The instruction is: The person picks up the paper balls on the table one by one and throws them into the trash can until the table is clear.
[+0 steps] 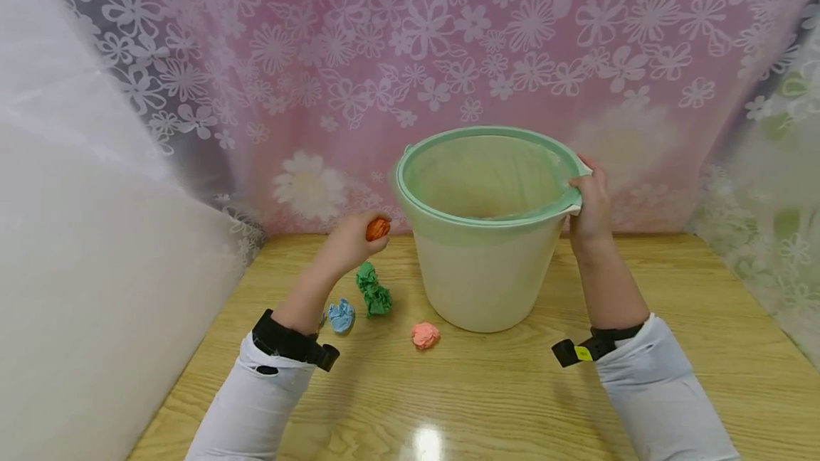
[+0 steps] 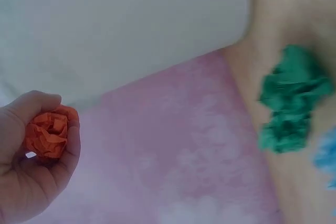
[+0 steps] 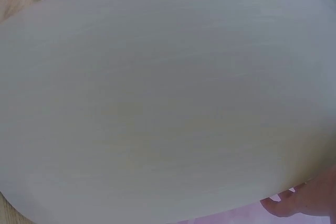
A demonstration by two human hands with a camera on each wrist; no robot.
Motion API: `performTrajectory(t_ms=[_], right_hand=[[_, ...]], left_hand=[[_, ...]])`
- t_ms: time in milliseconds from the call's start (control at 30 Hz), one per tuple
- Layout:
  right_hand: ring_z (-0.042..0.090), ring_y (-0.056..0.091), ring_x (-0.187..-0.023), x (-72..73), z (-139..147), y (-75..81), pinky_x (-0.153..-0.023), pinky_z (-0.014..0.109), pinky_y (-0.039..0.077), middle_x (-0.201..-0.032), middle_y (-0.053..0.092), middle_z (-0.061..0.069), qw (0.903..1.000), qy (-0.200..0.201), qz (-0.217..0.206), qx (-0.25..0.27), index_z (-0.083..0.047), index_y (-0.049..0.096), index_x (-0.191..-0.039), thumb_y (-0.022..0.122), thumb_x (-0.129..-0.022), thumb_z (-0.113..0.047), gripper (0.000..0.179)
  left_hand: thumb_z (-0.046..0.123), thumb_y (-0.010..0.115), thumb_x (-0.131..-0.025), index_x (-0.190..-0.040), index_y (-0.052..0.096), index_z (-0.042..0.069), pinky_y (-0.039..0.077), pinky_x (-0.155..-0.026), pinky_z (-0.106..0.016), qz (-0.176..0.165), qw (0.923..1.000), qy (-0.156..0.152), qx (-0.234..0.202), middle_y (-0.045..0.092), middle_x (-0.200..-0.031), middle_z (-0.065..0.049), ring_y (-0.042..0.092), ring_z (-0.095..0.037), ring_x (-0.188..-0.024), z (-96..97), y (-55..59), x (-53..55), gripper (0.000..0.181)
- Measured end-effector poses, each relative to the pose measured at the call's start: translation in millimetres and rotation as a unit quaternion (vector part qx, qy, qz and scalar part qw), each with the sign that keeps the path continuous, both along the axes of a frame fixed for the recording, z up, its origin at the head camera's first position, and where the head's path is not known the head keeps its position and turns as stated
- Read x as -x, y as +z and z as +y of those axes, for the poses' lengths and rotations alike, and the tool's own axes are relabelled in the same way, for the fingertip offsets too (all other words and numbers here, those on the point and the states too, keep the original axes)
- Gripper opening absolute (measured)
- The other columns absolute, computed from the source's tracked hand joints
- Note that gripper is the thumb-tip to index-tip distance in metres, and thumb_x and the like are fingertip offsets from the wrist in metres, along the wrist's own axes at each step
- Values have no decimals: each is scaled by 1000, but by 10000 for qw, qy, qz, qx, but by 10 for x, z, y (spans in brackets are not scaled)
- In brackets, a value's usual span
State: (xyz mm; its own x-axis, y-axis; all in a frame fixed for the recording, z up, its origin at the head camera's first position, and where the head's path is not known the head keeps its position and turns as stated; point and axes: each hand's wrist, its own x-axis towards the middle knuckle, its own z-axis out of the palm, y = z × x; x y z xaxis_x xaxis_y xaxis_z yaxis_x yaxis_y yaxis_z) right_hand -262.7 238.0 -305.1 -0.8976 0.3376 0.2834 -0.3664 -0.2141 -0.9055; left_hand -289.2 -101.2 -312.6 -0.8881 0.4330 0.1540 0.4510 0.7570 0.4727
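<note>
My left hand [image 1: 349, 244] holds a crumpled orange paper ball [image 1: 378, 229] between curled fingers and thumb, raised left of the bucket. In the left wrist view the orange ball [image 2: 48, 134] sits in the curl of the fingers. A pale bucket [image 1: 483, 276] with a green rim stands on the table, a clear liner showing inside. My right hand [image 1: 592, 205] grips its rim at the right side, thumb over the edge. Below the left hand lie crumpled green paper [image 1: 374, 290] and a blue paper ball [image 1: 342, 316]. A pink paper ball [image 1: 426, 335] rests in front of the bucket.
The wooden table [image 1: 448, 390] has a floral pink curtain [image 1: 384, 55] hanging at its back edge. A white sheet [image 1: 96, 233] borders the left side, and a patterned curtain [image 1: 769, 247] the right.
</note>
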Motion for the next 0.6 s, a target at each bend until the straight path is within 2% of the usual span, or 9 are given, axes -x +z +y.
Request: performTrajectory(t_ms=[200,367,600], right_hand=[[11,44,-88,2,1,-1,-76,20,39,-116,40,1,10000,42,68,21,-8,28,-137,35,-86,-16,51],[12,44,-88,8,4,3,-77,21,39,-115,40,1,10000,25,76,1,-8,28,-137,35,-87,-16,51],[13,44,-87,10,3,-3,-75,20,40,-114,41,2,9999,25,129,15,-7,29,-135,35,-86,-14,51]], left_hand=[[22,56,-90,-127,48,9,49,-75,-37,-48,9991,342,-260,51,-115,-14,50,-24,-92,37,333,3,40],[20,56,-89,-125,49,8,49,-77,-38,294,9966,524,-568,49,-116,-15,48,-25,-94,116,548,-37,38],[26,57,-89,-125,50,12,51,-71,-35,887,9885,829,-900,48,-118,-13,47,-23,-91,332,794,-89,39]])
